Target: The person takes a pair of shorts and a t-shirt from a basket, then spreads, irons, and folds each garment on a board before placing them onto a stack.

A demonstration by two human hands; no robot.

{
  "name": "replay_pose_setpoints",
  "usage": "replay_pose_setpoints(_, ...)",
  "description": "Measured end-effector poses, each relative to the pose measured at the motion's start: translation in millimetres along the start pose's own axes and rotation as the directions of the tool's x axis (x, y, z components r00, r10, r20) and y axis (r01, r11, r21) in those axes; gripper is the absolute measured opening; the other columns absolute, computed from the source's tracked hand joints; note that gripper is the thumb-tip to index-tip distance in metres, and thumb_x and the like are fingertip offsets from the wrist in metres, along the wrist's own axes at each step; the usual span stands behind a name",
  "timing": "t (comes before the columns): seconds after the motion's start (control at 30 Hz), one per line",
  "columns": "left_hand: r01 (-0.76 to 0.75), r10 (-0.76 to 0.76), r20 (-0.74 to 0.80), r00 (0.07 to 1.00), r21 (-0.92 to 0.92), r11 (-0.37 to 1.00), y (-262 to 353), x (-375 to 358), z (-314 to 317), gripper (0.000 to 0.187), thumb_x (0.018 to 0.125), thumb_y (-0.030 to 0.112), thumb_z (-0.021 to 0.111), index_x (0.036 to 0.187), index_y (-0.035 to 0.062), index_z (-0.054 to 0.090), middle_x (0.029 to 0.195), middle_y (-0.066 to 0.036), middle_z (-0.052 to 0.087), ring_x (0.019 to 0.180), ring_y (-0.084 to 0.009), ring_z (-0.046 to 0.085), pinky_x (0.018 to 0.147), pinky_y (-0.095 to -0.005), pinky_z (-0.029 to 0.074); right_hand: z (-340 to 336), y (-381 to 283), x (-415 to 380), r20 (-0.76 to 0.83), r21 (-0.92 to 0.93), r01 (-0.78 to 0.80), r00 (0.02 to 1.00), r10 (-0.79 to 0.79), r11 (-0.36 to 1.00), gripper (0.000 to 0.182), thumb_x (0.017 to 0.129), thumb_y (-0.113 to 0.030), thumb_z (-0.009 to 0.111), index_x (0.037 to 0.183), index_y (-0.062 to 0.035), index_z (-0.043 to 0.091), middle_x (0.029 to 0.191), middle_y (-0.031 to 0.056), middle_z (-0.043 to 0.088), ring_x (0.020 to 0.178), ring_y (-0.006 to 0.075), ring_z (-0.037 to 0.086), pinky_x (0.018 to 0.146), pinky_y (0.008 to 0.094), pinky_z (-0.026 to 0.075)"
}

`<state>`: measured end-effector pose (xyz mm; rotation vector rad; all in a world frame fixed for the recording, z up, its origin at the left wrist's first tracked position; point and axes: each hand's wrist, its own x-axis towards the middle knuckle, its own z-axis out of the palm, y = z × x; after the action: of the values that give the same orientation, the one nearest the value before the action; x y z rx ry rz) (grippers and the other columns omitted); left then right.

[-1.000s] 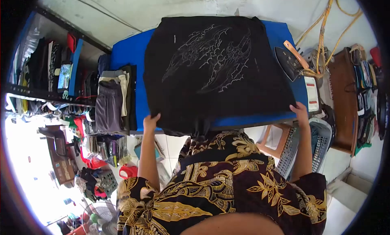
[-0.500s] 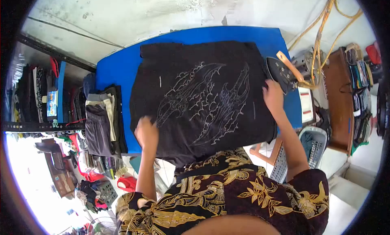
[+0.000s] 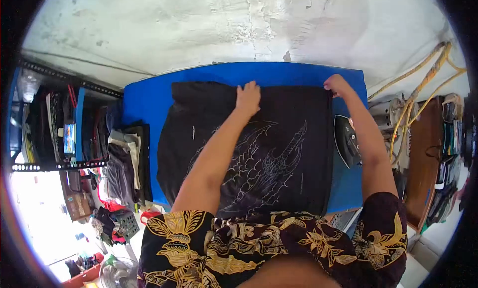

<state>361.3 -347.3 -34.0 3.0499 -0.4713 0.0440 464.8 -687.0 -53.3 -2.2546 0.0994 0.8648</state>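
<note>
A black garment (image 3: 294, 109) with a pale line-drawn print lies spread on a blue-covered table (image 3: 298, 74). Near its far edge, my left hand (image 3: 248, 98) rests on the cloth with its fingers spread. My right hand (image 3: 338, 85) is closed on the garment's far right corner. To the right of the cloth an iron (image 3: 347, 141) stands on the blue cover, partly hidden by my right forearm.
Shelves of folded clothes (image 3: 55, 123) stand at the left, with trousers (image 3: 122, 161) hanging beside the table. A yellowish wrapped cord (image 3: 423, 84) hangs at the right, near a brown wooden cabinet (image 3: 423, 163). The wall (image 3: 199, 29) rises behind the table.
Both hands have moved from the garment's sides to its far edge. My right hand has closed on the far right corner, and the garment's right edge now lies straighter.
</note>
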Motion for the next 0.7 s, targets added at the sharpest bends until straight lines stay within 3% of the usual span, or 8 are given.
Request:
replay_pose_setpoints(0.07, -0.052, 0.058, 0.212, 0.975, -0.035, 0.998, -19, 12, -17, 0.054, 0.058, 0.032, 0.075, 0.103, 0.0082, 0.056, 0.105, -0.011, 0.049, 0.1, -0.0272, 0.048, 0.081, -0.0463, 0.041, -18, 22, 2, -0.095, 0.779, -0.086, 0.963, 0.253, 0.622, 0.013, 0.076, -0.003, 0.054, 0.088, -0.0069, 0.057, 0.069, 0.0037, 0.053, 0.06, 0.0181, 0.052, 0.056, 0.0392, 0.043)
replay_pose_setpoints(0.1, -0.064, 0.072, 0.22, 0.973, -0.044, 0.997, -32, 19, -12, 0.054, 0.058, 0.032, 0.075, 0.103, 0.0082, 0.056, 0.105, -0.011, 0.049, 0.1, -0.0272, 0.048, 0.081, -0.0463, 0.041, -20, 28, 6, -0.102, 0.834, -0.118, 0.927, 0.361, 0.539, 0.021, 0.078, -0.003, 0.053, 0.097, -0.0113, 0.055, 0.065, 0.0014, 0.05, 0.056, 0.0161, 0.046, 0.055, 0.0353, 0.039)
replay_pose_setpoints(0.23, -0.278, 0.396, 0.327, 0.858, -0.353, 0.893, -101, 37, -1, 0.042, 0.063, 0.035, 0.071, 0.087, 0.0031, 0.059, 0.084, -0.018, 0.059, 0.085, -0.0345, 0.056, 0.071, -0.0416, 0.043, -13, 63, 24, -0.015, 0.76, -0.207, 0.942, 0.335, 0.616, 0.02, 0.078, -0.002, 0.052, 0.095, -0.0127, 0.057, 0.066, 0.002, 0.052, 0.056, 0.0166, 0.048, 0.053, 0.0356, 0.038)
replay_pose_setpoints(0.4, -0.155, 0.111, 0.586, 0.802, 0.025, 0.988, -160, 55, -38, 0.038, 0.061, 0.025, 0.073, 0.093, 0.0109, 0.06, 0.089, -0.011, 0.06, 0.091, -0.0291, 0.056, 0.072, -0.0431, 0.044, 8, 43, 28, -0.431, 0.428, -0.095, 0.852, 0.296, 0.899, 0.013, 0.078, -0.006, 0.055, 0.091, -0.0081, 0.056, 0.073, 0.0005, 0.054, 0.056, 0.0168, 0.05, 0.058, 0.033, 0.043)
replay_pose_setpoints(0.5, -0.16, 0.162, 0.261, 0.952, -0.029, 0.987, -166, 37, -35, 0.032, 0.064, 0.016, 0.071, 0.092, 0.0086, 0.056, 0.086, -0.01, 0.06, 0.091, -0.0286, 0.056, 0.072, -0.0428, 0.043, 7, 36, 16, -0.535, -0.22, 0.161, 0.805, -0.257, 0.962, 0.02, 0.073, -0.007, 0.062, 0.092, -0.0042, 0.056, 0.072, 0.0055, 0.055, 0.063, 0.0244, 0.055, 0.061, 0.0349, 0.044)
replay_pose_setpoints(0.57, -0.052, 0.022, -0.352, 0.936, -0.074, 0.996, -167, 12, -47, 0.029, 0.067, 0.009, 0.067, 0.093, 0.0055, 0.054, 0.089, -0.01, 0.059, 0.092, -0.0291, 0.054, 0.074, -0.0415, 0.041, 5, 18, -2, -0.484, -0.367, 0.348, 0.72, -0.497, 0.863, 0.025, 0.069, -0.012, 0.066, 0.091, -0.0058, 0.057, 0.081, 0.009, 0.058, 0.071, 0.0285, 0.056, 0.064, 0.0382, 0.044)
replay_pose_setpoints(0.6, 0.158, -0.202, -0.36, 0.911, -0.148, 0.976, -175, -11, -61, 0.03, 0.073, 0.019, 0.065, 0.095, 0.0018, 0.054, 0.095, -0.012, 0.057, 0.093, -0.0301, 0.053, 0.076, -0.0417, 0.04, 7, 7, -11, -0.407, -0.485, 0.505, 0.592, -0.696, 0.714, 0.03, 0.065, -0.017, 0.07, 0.09, -0.0074, 0.059, 0.089, 0.0124, 0.061, 0.079, 0.0326, 0.058, 0.067, 0.0415, 0.045)
replay_pose_setpoints(0.7, 0.548, -0.681, -0.379, 0.627, -0.407, 0.731, -245, -105, -22, 0.049, 0.078, 0.044, 0.059, 0.1, -0.0001, 0.055, 0.097, -0.017, 0.055, 0.093, -0.0322, 0.053, 0.078, -0.0411, 0.041, 10, -2, -24, -0.184, -0.455, 0.32, 0.879, -0.44, 0.831, 0.032, 0.064, -0.022, 0.072, 0.09, -0.0085, 0.059, 0.092, 0.0098, 0.06, 0.087, 0.0314, 0.056, 0.072, 0.0418, 0.044)
